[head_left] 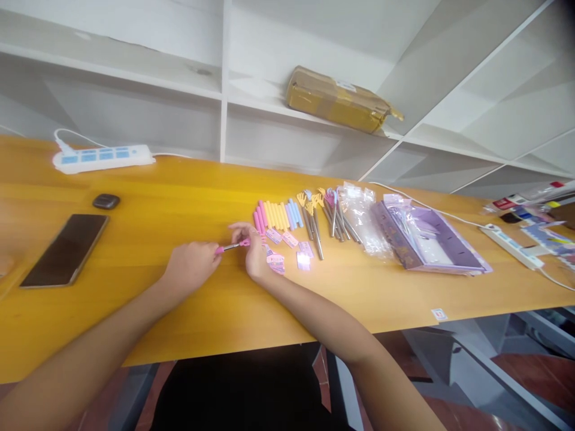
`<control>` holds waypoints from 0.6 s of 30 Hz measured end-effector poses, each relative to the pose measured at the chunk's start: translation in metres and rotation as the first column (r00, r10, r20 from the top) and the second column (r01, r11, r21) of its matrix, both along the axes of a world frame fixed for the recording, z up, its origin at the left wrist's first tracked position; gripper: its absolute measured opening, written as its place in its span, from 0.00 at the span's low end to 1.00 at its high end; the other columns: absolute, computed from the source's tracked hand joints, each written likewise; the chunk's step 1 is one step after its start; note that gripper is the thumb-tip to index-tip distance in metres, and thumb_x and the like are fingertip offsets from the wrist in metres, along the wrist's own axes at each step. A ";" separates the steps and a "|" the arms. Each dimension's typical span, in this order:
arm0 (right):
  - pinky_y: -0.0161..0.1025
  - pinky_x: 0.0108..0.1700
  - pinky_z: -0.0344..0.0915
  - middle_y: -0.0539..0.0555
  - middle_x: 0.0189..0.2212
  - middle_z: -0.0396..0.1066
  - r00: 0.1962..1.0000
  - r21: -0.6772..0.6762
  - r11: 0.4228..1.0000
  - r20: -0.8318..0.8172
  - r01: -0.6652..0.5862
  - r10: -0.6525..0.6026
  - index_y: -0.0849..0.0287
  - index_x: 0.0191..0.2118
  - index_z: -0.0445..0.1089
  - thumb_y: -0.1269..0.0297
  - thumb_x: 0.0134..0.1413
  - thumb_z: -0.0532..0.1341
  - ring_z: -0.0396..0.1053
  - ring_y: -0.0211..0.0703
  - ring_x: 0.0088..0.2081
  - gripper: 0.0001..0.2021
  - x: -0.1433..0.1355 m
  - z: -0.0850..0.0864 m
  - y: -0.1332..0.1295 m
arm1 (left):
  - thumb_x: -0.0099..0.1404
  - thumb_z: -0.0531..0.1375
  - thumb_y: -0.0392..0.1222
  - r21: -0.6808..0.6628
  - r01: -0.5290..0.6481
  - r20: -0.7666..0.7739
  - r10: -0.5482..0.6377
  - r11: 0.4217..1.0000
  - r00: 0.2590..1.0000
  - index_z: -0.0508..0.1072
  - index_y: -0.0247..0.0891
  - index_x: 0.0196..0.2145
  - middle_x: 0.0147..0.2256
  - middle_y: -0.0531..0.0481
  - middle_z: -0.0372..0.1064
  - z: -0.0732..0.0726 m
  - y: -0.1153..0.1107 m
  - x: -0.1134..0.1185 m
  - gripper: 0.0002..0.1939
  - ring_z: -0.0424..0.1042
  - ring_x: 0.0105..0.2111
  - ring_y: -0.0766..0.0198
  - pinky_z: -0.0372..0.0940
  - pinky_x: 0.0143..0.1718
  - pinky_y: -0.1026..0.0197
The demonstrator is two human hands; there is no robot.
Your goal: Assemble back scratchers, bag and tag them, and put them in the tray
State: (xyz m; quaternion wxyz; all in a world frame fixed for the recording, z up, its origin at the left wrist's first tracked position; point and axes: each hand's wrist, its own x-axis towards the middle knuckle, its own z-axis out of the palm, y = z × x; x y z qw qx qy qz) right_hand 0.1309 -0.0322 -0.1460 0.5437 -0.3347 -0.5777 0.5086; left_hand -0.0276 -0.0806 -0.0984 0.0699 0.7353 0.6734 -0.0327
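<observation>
Left hand [193, 263] has its fingers closed on the pink end of a scratcher [231, 246]. Scratcher sits between the hands, roughly level, above the desk [215, 317], metal shaft showing. Right hand [254, 251] has fingers curled at the other pink end; contact partly hidden, can't tell if they grip.

Cards [303, 261] just right of the right hand. Tubes [276, 215] in a row behind them: pink, yellow, blue. More scratchers [318, 233] right of the tubes, then clear bags [366, 221] near the purple box [476, 269].

Room: wide stretch of desk between phone [67, 251] and left hand; another strip runs from the cards to the front edge, sticker [439, 314] on that edge. Black case [106, 201] behind phone. White power strip [103, 157] near the back edge, where the shelf [224, 90] rises and limits reach. Right side tighter: bags, box, cable.
</observation>
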 end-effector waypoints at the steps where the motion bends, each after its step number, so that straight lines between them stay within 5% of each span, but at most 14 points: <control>1: 0.42 0.41 0.64 0.51 0.29 0.67 1.000 0.009 1.000 -0.021 -0.010 0.010 0.56 0.45 0.74 0.45 0.75 0.43 0.66 0.43 0.33 0.27 0.000 0.001 0.000 | 0.78 0.47 0.49 -0.006 0.003 -0.011 -0.003 1.000 1.000 0.79 0.41 0.38 0.34 0.39 0.81 0.001 0.000 0.000 0.23 0.81 0.34 0.48 0.64 0.32 0.55; 13: 0.43 0.45 0.65 0.52 0.30 0.69 0.998 0.004 0.999 0.044 0.046 -0.046 0.55 0.37 0.80 0.54 0.73 0.48 0.68 0.45 0.36 0.24 0.013 0.019 0.002 | 0.80 0.46 0.48 -0.017 -0.013 -0.007 0.013 1.000 1.000 0.81 0.39 0.41 0.35 0.38 0.82 0.009 0.004 -0.001 0.25 0.81 0.36 0.46 0.67 0.35 0.54; 18: 0.44 0.48 0.68 0.52 0.27 0.67 0.988 0.019 0.988 -0.026 0.155 -0.154 0.55 0.32 0.78 0.54 0.73 0.47 0.66 0.43 0.32 0.26 0.040 0.026 0.024 | 0.79 0.46 0.46 -0.030 -0.045 0.002 0.045 0.999 0.999 0.82 0.39 0.44 0.39 0.35 0.82 0.008 0.009 -0.009 0.24 0.81 0.39 0.43 0.68 0.36 0.52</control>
